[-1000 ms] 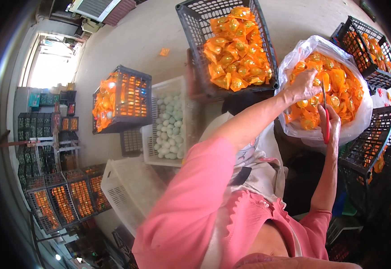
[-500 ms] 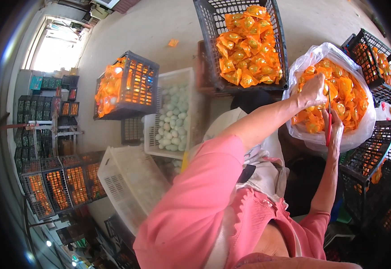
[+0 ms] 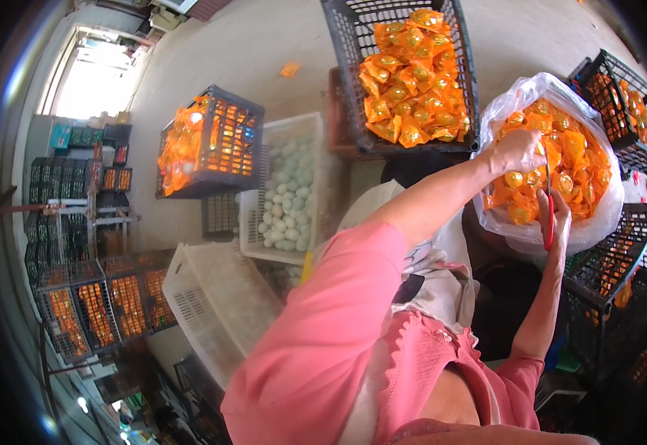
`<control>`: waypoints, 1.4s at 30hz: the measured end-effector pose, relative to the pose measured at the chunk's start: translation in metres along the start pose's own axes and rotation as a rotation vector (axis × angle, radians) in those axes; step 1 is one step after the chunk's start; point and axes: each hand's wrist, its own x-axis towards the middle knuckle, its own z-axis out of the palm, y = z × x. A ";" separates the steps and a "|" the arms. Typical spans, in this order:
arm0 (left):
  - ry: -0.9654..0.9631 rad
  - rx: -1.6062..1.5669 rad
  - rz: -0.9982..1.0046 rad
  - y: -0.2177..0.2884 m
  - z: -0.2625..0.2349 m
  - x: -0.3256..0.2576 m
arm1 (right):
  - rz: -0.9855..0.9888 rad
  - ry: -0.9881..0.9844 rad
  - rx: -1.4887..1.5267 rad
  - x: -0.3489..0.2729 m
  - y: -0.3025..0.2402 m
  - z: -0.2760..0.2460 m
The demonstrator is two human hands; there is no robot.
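Over a large clear plastic bag (image 3: 495, 119) full of orange-wrapped round packets (image 3: 586, 167), my left hand (image 3: 517, 152) is closed in a pinch. Its fingertips grip the edge of an orange-wrapped packet (image 3: 554, 154), partly hidden by the fingers. My right hand (image 3: 555, 215) is at the near side of the bag, wrapped around red-handled scissors (image 3: 549, 230). The scissor blades point away from me, up beside the left fingertips and against the pinched packet. Whether the blades are apart or closed is too small to tell.
A black crate (image 3: 349, 67) of orange packets stands beyond my arms. To the left are another black crate (image 3: 234, 148) of packets, a white crate (image 3: 253, 230) of pale eggs and a tilted white crate (image 3: 212, 297). More black crates (image 3: 612, 245) stand right of the bag.
My right hand and the scissors have shifted slightly down, toward me. My left hand stays in nearly the same place, still pinching.
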 end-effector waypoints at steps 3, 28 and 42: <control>0.196 0.079 0.152 -0.025 0.027 0.017 | 0.177 -0.114 0.285 0.004 0.002 -0.009; -0.043 -0.199 -0.038 -0.031 0.049 0.020 | 0.059 0.085 0.697 0.046 0.055 -0.001; -0.240 -0.765 -0.382 0.015 0.032 -0.009 | -0.132 0.094 0.518 0.033 0.027 0.012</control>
